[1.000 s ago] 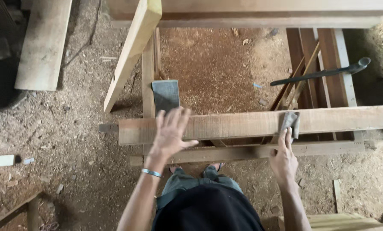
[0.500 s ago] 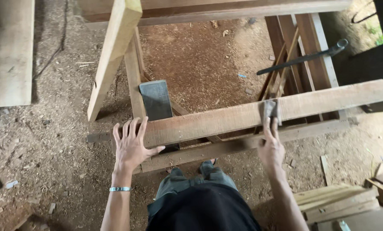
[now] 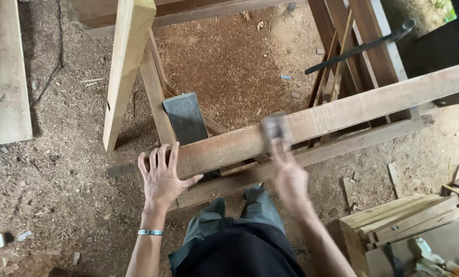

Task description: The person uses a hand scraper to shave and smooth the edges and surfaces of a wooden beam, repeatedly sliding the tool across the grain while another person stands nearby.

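Fingers, left hand [image 3: 162, 177]: spread flat and released, pressing on the near end of the long wooden rail [image 3: 322, 123]; thumb hooked toward the rail's lower edge.
Fingers, right hand [image 3: 287, 177]: blurred, curled around a small grey sanding block [image 3: 275, 127], which lies on the rail's top face near its middle.
Rail: pale brown, running from lower left up to the right, across the wooden frame [image 3: 342, 146] that carries it; its left end lies under the left palm.
Block versus fingers: held at the tips of the right fingers, well apart from the left hand.
Wrist: a silver bracelet [image 3: 150, 232] on the left arm.
Below the rail: a dark grey flat slab [image 3: 185, 118] leaning on the frame.
Upper right: a black metal bar [image 3: 360, 47].
Floor [image 3: 229, 61]: sawdust.
Lower right: stacked planks [image 3: 398, 215].
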